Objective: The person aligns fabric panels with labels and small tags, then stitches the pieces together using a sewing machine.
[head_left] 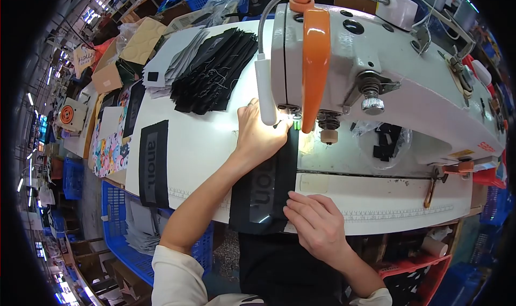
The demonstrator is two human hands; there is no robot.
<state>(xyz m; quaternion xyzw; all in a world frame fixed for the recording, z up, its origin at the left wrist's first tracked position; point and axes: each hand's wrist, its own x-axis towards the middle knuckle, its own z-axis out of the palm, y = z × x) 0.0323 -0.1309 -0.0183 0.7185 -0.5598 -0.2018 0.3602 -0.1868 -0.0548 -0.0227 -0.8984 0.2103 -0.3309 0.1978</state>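
A black fabric panel (244, 201) with a clear strip over the lettering "anon." lies on the white sewing table, its lower end over the front edge. My left hand (260, 134) is on the panel's upper part beside the needle area, fingers bent and closed on the fabric. The lamp of the sewing machine (344, 48) partly covers those fingertips. My right hand (320, 222) grips the panel's right edge near its lower end, fingers close together. The thread and stitch under the presser foot are too small to make out.
Another lettered black panel (154, 163) lies at the left. Behind are a stack of black pieces (215, 69) and grey sheets (174, 56). A small pair of snips (430, 190) lies at the right. Below the table edge stands a blue crate (113, 209) with grey sheets.
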